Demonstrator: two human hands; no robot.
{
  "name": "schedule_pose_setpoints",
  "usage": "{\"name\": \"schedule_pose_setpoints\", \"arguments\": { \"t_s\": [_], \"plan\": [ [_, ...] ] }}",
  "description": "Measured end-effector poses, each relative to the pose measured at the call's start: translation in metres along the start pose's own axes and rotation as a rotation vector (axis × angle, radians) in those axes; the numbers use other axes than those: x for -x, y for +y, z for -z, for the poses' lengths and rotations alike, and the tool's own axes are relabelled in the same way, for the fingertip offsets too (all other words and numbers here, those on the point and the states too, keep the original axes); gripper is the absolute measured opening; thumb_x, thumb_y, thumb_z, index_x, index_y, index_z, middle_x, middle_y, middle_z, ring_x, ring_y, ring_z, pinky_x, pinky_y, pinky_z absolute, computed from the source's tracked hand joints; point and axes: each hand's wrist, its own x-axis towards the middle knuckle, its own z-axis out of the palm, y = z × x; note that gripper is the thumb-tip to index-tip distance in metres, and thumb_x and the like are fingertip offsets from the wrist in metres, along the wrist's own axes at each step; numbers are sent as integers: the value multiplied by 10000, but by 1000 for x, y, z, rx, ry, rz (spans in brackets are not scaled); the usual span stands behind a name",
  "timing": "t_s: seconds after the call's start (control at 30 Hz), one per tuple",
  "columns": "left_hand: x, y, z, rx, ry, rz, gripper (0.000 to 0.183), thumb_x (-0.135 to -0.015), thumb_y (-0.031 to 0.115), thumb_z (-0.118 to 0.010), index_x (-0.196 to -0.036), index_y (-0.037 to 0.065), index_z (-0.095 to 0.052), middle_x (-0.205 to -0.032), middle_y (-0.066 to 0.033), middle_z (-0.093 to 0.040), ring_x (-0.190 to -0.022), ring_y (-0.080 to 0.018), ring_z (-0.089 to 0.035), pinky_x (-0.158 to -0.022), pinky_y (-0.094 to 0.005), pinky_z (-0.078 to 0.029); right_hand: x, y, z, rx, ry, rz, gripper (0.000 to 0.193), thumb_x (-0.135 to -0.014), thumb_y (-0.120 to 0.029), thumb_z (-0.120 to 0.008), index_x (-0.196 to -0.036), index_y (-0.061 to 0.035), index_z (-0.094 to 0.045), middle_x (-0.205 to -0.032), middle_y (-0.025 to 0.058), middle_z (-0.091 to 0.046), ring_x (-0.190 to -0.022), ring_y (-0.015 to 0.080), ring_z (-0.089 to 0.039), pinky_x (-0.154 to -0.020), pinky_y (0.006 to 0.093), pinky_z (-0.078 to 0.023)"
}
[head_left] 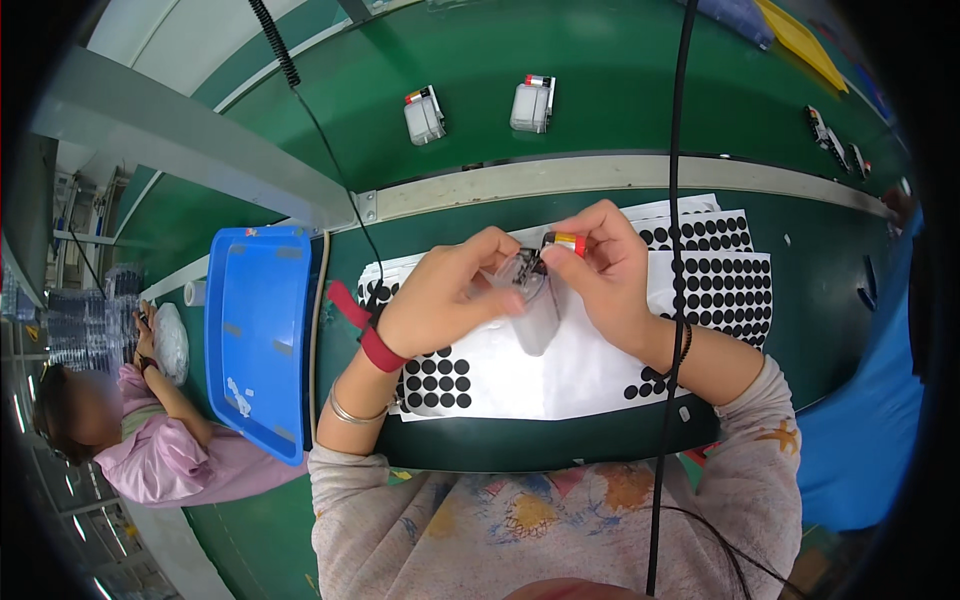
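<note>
My left hand (448, 297) is closed around the upper end of a small clear-and-white plastic case (538, 322), its thumb blurred by motion. Between the thumb and fingers of my right hand (612, 278) is a small cylindrical battery (568, 242), black and red with a pale band. It sits right against the top of the case, where dark parts show; whether a wire joins the two I cannot make out. Beneath both hands lie white sheets (490, 365) with rows of round black stickers (715, 290).
Two similar white cases with batteries (424, 118) (532, 106) stand on the green belt (620, 100) beyond a pale rail (600, 175). A blue tray (262, 330) is at left, near a co-worker in pink (170, 450). A black cable (668, 400) hangs in front.
</note>
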Motion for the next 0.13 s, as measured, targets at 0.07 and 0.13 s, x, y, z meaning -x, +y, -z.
{"name": "schedule_pose_setpoints", "arguments": {
  "t_s": [0.07, 0.13],
  "plan": [
    [1, 3, -9, -126, 37, -48, 529, -658, 359, -758, -968, 4, -517, -849, -156, -610, -740, -263, -624, -674, -312, -501, -1, -2, -3, -47, 22, -30, 229, -772, -22, -669, -930, -27, -504, -815, 16, -586, -687, 24, -539, -586, 160, -409],
    [2, 8, -15, -204, 124, 36, 575, -640, 384, -768, -991, 7, -514, -892, -153, -623, -784, -267, -639, -691, -312, -505, 1, -1, -1, -56, 11, -37, 252, -777, -22, -663, -962, -38, -492, -822, 19, -589, -722, 21, -541, -603, 161, -416]
  ]
}}
